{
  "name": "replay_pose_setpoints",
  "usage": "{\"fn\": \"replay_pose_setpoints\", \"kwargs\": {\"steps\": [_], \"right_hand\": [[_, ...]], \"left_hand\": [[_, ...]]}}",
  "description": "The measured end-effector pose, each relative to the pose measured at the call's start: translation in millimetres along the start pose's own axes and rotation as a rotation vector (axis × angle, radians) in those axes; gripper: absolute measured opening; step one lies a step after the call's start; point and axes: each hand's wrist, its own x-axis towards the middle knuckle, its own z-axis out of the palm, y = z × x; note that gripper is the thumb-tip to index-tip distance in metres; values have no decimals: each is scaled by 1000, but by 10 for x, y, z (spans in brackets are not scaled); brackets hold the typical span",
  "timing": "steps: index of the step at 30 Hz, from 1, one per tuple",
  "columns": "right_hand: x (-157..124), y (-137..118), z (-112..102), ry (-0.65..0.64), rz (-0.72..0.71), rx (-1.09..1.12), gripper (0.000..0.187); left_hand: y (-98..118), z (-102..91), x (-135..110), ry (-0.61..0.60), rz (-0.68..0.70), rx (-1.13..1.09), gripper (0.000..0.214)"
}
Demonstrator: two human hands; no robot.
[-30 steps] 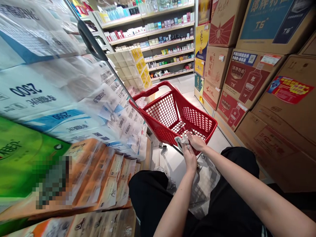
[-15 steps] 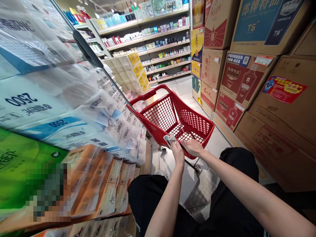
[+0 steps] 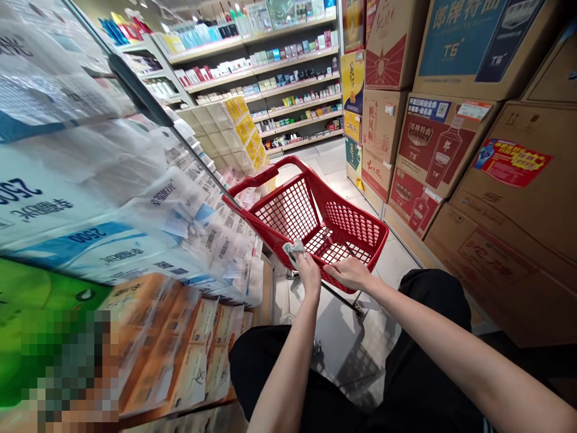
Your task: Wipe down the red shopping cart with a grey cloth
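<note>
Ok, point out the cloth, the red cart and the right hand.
Cloth (image 3: 293, 249): head view, its crumpled top.
Red cart (image 3: 288, 209): head view, its handle-end lattice wall.
Right hand (image 3: 350, 272): head view, back of the hand.

Store aisle, looking down past my knees in black trousers (image 3: 264, 361). My left hand (image 3: 309, 272) pinches a crumpled pale cloth (image 3: 294, 249) against the near side of a red shopping cart (image 3: 354, 224), lattice-walled. My right hand (image 3: 352, 274) sits just beside it at the cart's near rim, fingers bent; exact grip unclear. Metal rod with a dark sleeve (image 3: 135, 90) slants from upper left down to the cart's corner. Left: white-and-blue wrapped packs (image 3: 135, 207), orange packs (image 3: 151, 337) lower down. Right: stacked cartons (image 3: 444, 144). Far end: shelves (image 3: 293, 84) of small boxes and bottles. Pale floor tiles (image 3: 333, 322) below.
</note>
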Motion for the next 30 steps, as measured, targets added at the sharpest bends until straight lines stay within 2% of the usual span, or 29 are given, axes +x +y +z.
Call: {"fn": "replay_pose_setpoints", "kwargs": {"steps": [2, 4, 6, 11, 13, 15, 21, 23, 26, 30], "right_hand": [[4, 14, 4, 7, 4, -27, 71], [-1, 29, 12, 8, -7, -43, 68], [-14, 49, 18, -5, -20, -45, 67], [-64, 96, 16, -30, -39, -33, 68], [-75, 104, 16, -25, -46, -28, 68], [-75, 111, 16, -19, -46, -22, 68], [-56, 200, -7, -14, -61, -21, 68], [-63, 249, -17, -8, -84, -19, 68], [-88, 326, -27, 11, -127, -21, 67], [-116, 429, -46, 14, -131, -56, 64]], "left_hand": [[22, 70, -77, 36, -2, 18, 50], [37, 81, -12, 112, 17, 68, 53], [25, 24, 179, 166, 70, 119, 54], [-125, -249, 827, 146, 163, 175, 56], [-185, -317, 970, 136, 174, 208, 56], [-218, -335, 969, 119, 207, 242, 55], [-186, -310, 494, -60, 405, 256, 46], [-165, -356, 444, -127, 487, 302, 40], [-153, -463, 566, -213, 602, 394, 33], [-184, -617, 911, -266, 716, 503, 28]]}}
